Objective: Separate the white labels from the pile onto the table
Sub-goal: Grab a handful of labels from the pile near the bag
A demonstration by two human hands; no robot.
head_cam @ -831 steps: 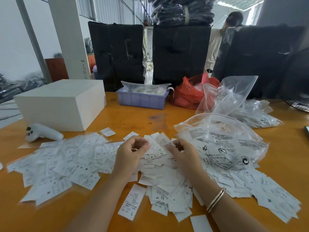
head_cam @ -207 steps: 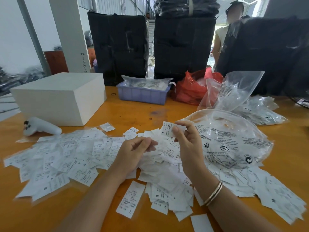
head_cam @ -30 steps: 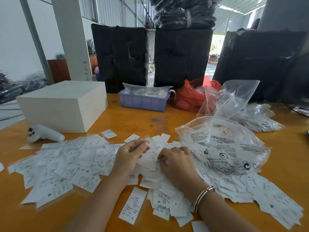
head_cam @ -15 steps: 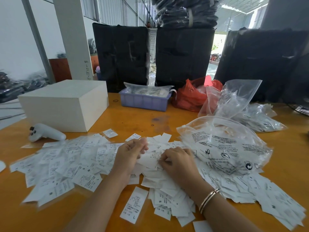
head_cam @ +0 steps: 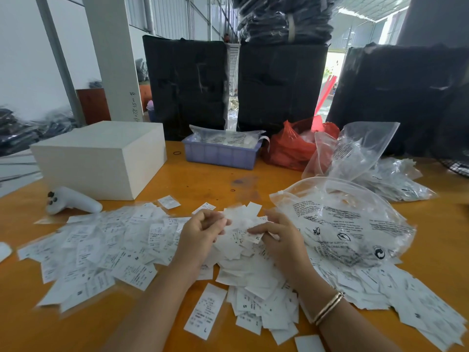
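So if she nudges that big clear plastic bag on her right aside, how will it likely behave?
The clear bag looks thin and crinkled, so it would probably crumple rather than slide as one piece. It seems puffed up and nearly empty, so likely very light. It lies over white labels, which may drag along with it.

Bright daylight from openings behind; soft shadows, wide-angle bending at edges, motion blur along the table's (head_cam: 208, 179) near-left edge.
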